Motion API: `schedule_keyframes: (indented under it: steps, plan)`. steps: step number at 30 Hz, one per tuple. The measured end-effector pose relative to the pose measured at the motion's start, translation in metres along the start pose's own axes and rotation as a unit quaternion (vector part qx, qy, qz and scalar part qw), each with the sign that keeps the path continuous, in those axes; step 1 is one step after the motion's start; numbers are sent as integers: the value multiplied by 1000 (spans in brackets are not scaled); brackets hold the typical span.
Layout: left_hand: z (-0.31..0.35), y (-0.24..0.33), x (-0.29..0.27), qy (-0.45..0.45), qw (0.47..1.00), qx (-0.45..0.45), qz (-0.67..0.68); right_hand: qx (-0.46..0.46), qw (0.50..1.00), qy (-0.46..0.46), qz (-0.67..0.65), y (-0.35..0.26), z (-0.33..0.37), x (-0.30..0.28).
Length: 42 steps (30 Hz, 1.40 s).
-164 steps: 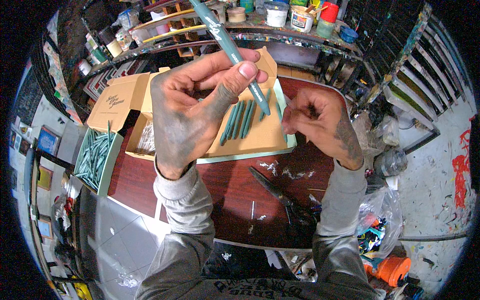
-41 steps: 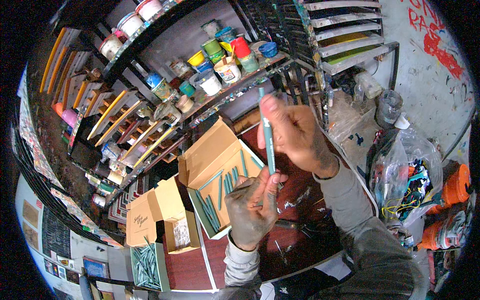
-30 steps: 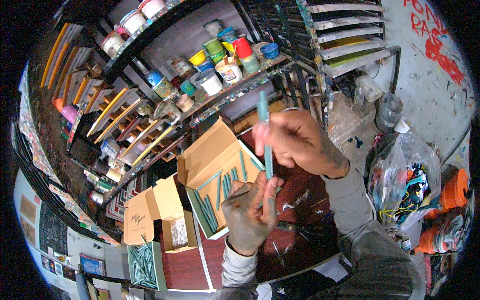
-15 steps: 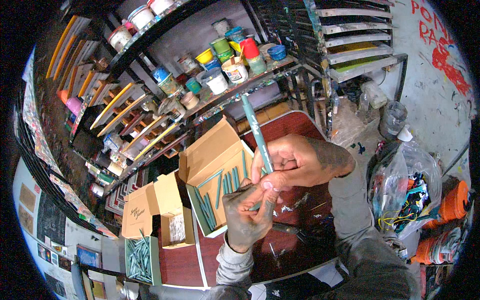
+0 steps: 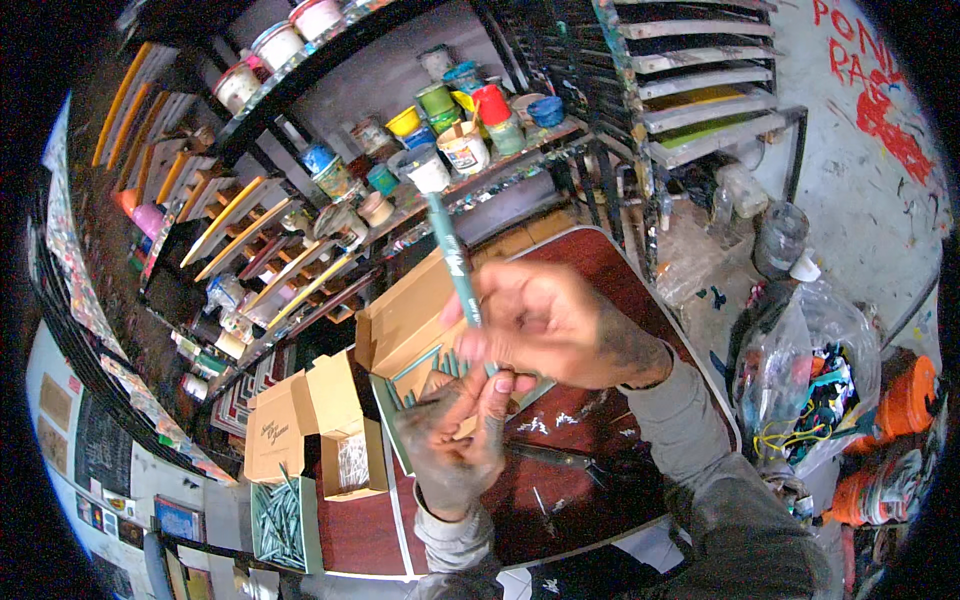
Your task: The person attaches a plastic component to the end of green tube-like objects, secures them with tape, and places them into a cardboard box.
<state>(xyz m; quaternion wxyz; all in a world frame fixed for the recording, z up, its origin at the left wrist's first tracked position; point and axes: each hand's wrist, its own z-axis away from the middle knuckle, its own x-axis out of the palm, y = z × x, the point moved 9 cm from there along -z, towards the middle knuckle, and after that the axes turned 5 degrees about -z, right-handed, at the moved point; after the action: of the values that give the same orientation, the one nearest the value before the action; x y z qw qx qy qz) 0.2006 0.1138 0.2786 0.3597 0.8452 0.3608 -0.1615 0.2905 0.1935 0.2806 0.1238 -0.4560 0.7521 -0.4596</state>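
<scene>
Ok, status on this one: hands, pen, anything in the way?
Right hand gripping the tilted pen; left hand pinching its lower end. Nothing blocking pen's upper part. Hands partly hide the largest box behind.

The teal pen (image 5: pixel 452 255) looks like smooth plastic with a soft sheen. The large box's lid (image 5: pixel 412 305) and the smaller box (image 5: pixel 335 388) are matt brown cardboard. The tabletop (image 5: pixel 595 268) is smooth, dark red and wood-look, faintly shiny. The sleeve (image 5: pixel 690 425) is dull grey cloth; the clear bag (image 5: pixel 778 350), crinkled, glossy plastic film. Paint crusts the shelf edge (image 5: pixel 478 190) roughly.
</scene>
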Motion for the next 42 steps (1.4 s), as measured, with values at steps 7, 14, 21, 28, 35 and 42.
schedule_keyframes:
  steps: [7, 14, 21, 28, 35, 42]
  plan:
    - [8, 6, -4, 8, 999, 30, -31, -71, 989, 133, -3, -21, 4, -18]
    - [-3, 8, -8, -41, 998, 51, -11, -55, 992, 117, -6, -20, 10, 4]
    - [5, -26, 0, 23, 993, 16, 115, -133, 965, 140, 176, -40, 17, 23]
    - [6, -21, 0, 21, 997, 23, 69, -150, 962, 173, 151, -33, 18, 22]
    - [7, -8, -6, 48, 994, 97, 29, -174, 958, 171, 148, -34, 19, 23]
    - [4, 4, -14, 53, 985, 163, -18, -190, 956, 164, 151, -37, 17, 23]
